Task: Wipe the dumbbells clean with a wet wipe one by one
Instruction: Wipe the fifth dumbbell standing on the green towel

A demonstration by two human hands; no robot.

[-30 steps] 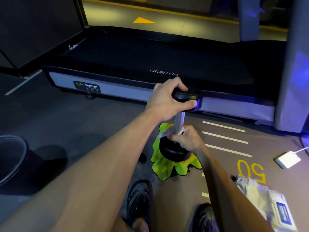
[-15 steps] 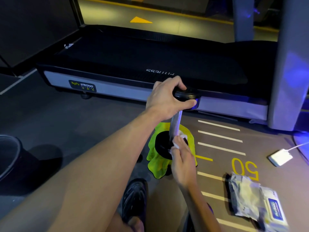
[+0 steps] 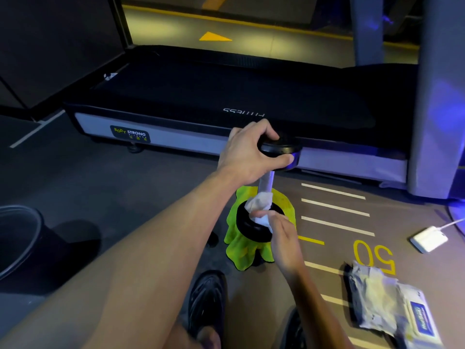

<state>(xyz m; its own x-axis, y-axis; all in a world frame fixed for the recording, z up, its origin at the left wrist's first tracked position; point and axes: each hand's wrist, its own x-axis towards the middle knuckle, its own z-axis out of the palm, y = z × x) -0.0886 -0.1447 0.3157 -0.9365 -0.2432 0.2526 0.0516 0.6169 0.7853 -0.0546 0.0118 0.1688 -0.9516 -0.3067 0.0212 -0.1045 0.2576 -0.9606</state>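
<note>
At frame centre, the left hand [image 3: 247, 154] grips the upright black-and-chrome dumbbell's [image 3: 266, 187] top while the right hand [image 3: 279, 231] pinches a crumpled white wet wipe [image 3: 259, 204] against its lower head; the soft lime-green cloth [image 3: 241, 250] beneath could let it tip.

A black treadmill [image 3: 226, 96] with a pale side rail lies across the far floor. Nearer than it lie a yellow-green cloth [image 3: 241, 250], white floor stripes [image 3: 334, 205] and a yellow "50" [image 3: 375, 255]. A white adapter [image 3: 429, 239] lies nearer than the treadmill's right end, a dark bin [image 3: 17, 238] nearer than its left, and black shoes [image 3: 206, 301] nearest.
</note>
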